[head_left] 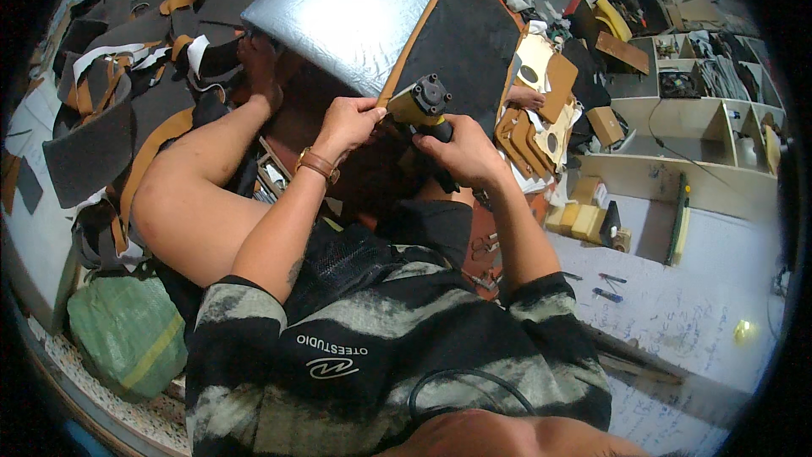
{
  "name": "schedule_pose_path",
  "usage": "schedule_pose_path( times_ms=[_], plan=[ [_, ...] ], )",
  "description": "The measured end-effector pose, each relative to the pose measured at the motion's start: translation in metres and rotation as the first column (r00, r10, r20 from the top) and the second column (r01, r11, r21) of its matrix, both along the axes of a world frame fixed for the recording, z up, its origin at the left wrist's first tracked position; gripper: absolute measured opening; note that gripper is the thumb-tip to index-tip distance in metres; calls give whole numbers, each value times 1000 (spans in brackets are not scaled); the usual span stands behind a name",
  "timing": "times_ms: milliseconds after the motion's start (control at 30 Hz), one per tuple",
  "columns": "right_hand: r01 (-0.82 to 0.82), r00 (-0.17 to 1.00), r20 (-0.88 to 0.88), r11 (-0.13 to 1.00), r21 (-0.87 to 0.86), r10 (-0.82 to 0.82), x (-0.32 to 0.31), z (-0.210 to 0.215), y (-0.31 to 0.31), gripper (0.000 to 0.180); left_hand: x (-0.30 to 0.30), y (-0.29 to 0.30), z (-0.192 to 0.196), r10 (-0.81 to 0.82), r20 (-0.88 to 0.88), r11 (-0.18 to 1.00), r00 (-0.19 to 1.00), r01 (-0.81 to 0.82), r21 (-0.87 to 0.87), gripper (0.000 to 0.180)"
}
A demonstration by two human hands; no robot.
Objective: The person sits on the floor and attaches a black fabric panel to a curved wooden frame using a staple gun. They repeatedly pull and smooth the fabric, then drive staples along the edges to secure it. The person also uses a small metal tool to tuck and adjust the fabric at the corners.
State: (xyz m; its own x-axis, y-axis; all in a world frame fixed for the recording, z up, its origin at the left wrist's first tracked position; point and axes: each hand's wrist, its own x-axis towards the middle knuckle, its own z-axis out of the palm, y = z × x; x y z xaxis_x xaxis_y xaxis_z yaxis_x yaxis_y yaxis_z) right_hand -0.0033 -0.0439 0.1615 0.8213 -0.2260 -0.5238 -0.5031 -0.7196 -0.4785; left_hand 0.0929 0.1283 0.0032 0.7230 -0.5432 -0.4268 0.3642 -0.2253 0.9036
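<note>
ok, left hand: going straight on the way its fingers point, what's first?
Likely the black panel, at its brown edge; the left hand looks right up against it. The power tool sits just beyond in the picture, but depth is unclear.

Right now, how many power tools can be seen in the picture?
1. The yellow and black power tool is in the right hand, beside the black panel, whose edge the left hand pinches. Others may be hidden.
</note>
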Motion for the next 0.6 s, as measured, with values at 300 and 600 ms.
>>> schedule_pose_path(
  times_ms=[300, 600],
  plan=[
    [-31, 999, 6, 1000, -1, 31, 0, -8, 0, 47, -3, 4, 23, 48, 23, 997, 999, -49, 55, 31],
    [181, 978, 71, 969, 170, -196, 14, 7, -41, 37, -17, -16, 28, 116, -12, 992, 993, -115, 53, 44]
  ],
)
